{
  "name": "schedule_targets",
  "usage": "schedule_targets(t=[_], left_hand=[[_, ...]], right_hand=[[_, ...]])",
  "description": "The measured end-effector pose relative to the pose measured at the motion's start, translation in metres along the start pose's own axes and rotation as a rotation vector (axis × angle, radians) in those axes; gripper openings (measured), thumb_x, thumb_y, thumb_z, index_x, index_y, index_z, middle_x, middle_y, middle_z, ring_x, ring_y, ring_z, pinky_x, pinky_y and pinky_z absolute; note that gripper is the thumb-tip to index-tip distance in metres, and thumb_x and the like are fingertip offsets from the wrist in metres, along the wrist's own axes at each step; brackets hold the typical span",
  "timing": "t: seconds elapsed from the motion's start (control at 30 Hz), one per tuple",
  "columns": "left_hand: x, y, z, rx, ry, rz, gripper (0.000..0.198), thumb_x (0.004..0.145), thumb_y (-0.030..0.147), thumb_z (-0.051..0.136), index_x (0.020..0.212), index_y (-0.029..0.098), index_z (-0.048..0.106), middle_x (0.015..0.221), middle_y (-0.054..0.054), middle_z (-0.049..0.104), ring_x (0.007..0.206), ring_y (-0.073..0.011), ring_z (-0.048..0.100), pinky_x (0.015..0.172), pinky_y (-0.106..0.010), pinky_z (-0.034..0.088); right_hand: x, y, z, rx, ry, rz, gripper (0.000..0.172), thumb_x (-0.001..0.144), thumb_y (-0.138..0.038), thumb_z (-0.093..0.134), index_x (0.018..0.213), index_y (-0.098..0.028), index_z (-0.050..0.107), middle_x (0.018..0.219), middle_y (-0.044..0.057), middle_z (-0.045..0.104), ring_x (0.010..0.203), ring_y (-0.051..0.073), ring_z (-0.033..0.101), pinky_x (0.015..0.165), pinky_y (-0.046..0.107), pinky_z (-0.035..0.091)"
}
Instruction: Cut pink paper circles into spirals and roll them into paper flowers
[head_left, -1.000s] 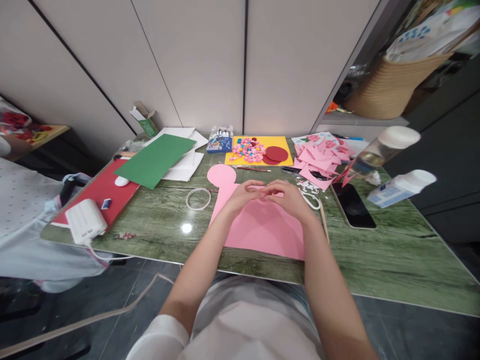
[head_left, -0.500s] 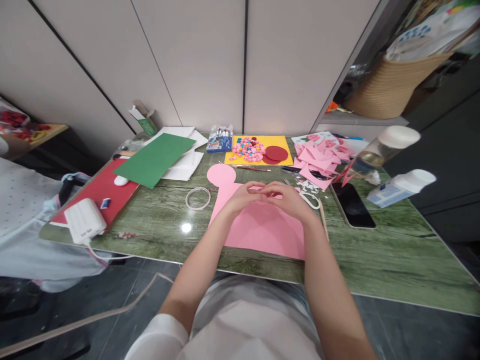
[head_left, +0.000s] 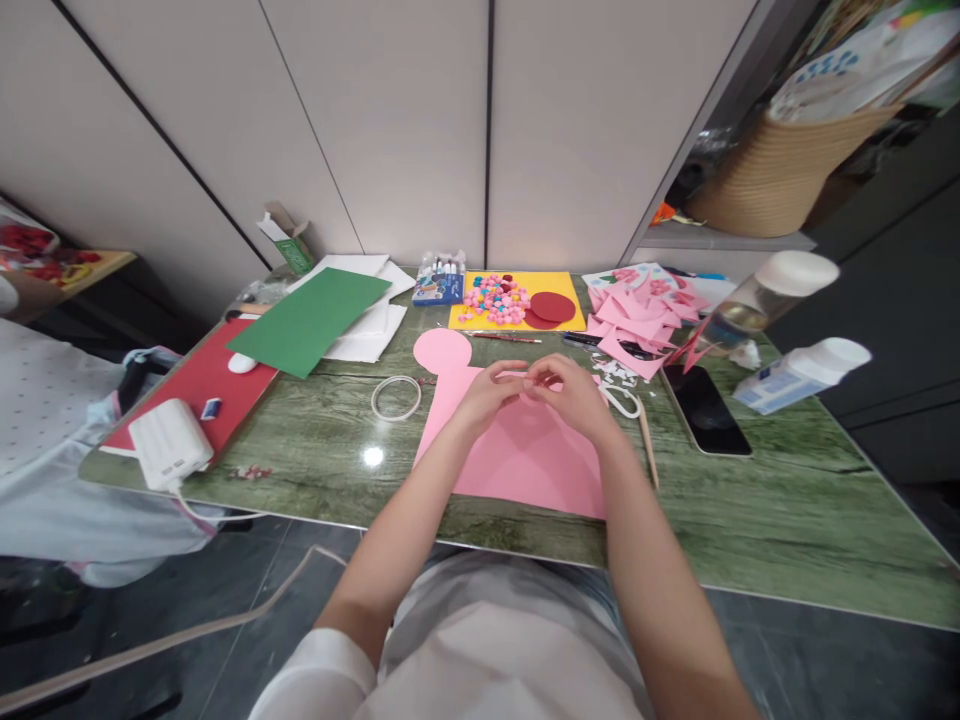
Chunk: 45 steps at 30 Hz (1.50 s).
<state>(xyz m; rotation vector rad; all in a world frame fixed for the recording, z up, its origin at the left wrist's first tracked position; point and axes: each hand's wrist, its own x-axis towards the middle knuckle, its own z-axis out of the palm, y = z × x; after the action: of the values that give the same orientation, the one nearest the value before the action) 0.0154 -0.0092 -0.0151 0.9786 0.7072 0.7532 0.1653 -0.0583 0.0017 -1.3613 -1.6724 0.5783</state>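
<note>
My left hand [head_left: 487,398] and my right hand [head_left: 564,393] meet fingertip to fingertip over a large pink sheet of paper [head_left: 525,465]. The fingers of both are curled in a pinch; whatever they hold is too small or too hidden to name. A pink paper circle [head_left: 442,352] lies at the sheet's upper left corner. Beside my right hand are white-handled scissors [head_left: 626,403], partly covered by the hand, and a thin wooden stick [head_left: 647,445]. A white tape roll [head_left: 396,398] rests left of the sheet.
Pink and coloured pom-poms [head_left: 496,300] and red circles [head_left: 553,308] lie on yellow paper [head_left: 576,287] at the back. Pink paper scraps [head_left: 637,315], a phone [head_left: 706,410] and a white bottle [head_left: 802,375] are on the right; green paper [head_left: 315,318] and a power bank [head_left: 169,443] on the left.
My right hand's fingers have curled in more tightly and the hand has shifted slightly left. The left hand's fingers have also drawn closer to a pinch. The other things have stayed put.
</note>
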Motion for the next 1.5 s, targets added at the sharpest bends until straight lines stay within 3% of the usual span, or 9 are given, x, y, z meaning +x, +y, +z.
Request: schedule_targets(t=[0.23, 0.6, 0.77, 0.97, 1.23, 1.5], left_hand=[[0.002, -0.003, -0.001, -0.004, 0.005, 0.009, 0.044, 0.057, 0.02, 0.075, 0.098, 0.016, 0.059, 0.079, -0.003, 0.066, 0.072, -0.0105, 0.061, 0.077, -0.029, 0.043], [0.002, -0.001, -0.013, 0.174, -0.083, 0.079, 0.046, 0.062, 0.023, 0.073, 0.104, 0.016, 0.056, 0.079, -0.006, 0.069, 0.069, -0.014, 0.064, 0.075, -0.032, 0.045], [0.002, -0.004, -0.008, 0.17, -0.021, 0.086, 0.045, 0.061, 0.024, 0.074, 0.102, 0.016, 0.057, 0.082, -0.007, 0.069, 0.073, -0.0152, 0.064, 0.077, -0.033, 0.045], [0.002, -0.006, 0.002, 0.044, 0.034, 0.04, 0.047, 0.057, 0.021, 0.076, 0.099, 0.015, 0.057, 0.087, -0.007, 0.068, 0.074, -0.0127, 0.062, 0.073, -0.027, 0.044], [0.001, -0.003, 0.001, -0.015, 0.064, 0.014, 0.047, 0.054, 0.019, 0.077, 0.096, 0.014, 0.058, 0.083, -0.005, 0.068, 0.071, -0.0117, 0.062, 0.074, -0.028, 0.044], [0.0, 0.003, -0.01, 0.073, -0.077, -0.029, 0.047, 0.056, 0.019, 0.076, 0.099, 0.016, 0.058, 0.079, -0.004, 0.068, 0.069, -0.0131, 0.063, 0.069, -0.028, 0.044]], right_hand=[[-0.002, -0.004, -0.001, -0.034, 0.015, 0.028, 0.005, 0.072, -0.02, 0.06, 0.076, -0.02, 0.058, 0.08, 0.001, 0.057, 0.07, 0.014, 0.054, 0.065, 0.029, 0.044], [-0.002, 0.003, -0.008, 0.019, -0.139, -0.005, 0.017, 0.074, -0.021, 0.06, 0.089, -0.023, 0.069, 0.091, 0.004, 0.061, 0.079, 0.016, 0.059, 0.071, 0.031, 0.048], [-0.001, 0.002, -0.004, -0.054, -0.074, -0.006, 0.011, 0.073, -0.019, 0.06, 0.08, -0.021, 0.067, 0.086, 0.003, 0.06, 0.074, 0.015, 0.057, 0.07, 0.03, 0.046], [0.0, 0.001, 0.002, -0.116, 0.003, 0.011, 0.003, 0.072, -0.017, 0.059, 0.074, -0.019, 0.059, 0.078, 0.001, 0.057, 0.069, 0.014, 0.053, 0.063, 0.028, 0.043], [-0.001, 0.001, -0.001, -0.07, -0.022, 0.019, 0.009, 0.07, -0.018, 0.061, 0.078, -0.02, 0.061, 0.081, 0.001, 0.057, 0.07, 0.014, 0.055, 0.066, 0.029, 0.045], [-0.004, 0.003, -0.01, 0.041, -0.158, 0.035, 0.02, 0.074, -0.022, 0.06, 0.092, -0.024, 0.069, 0.094, 0.004, 0.063, 0.079, 0.016, 0.06, 0.072, 0.031, 0.048]])
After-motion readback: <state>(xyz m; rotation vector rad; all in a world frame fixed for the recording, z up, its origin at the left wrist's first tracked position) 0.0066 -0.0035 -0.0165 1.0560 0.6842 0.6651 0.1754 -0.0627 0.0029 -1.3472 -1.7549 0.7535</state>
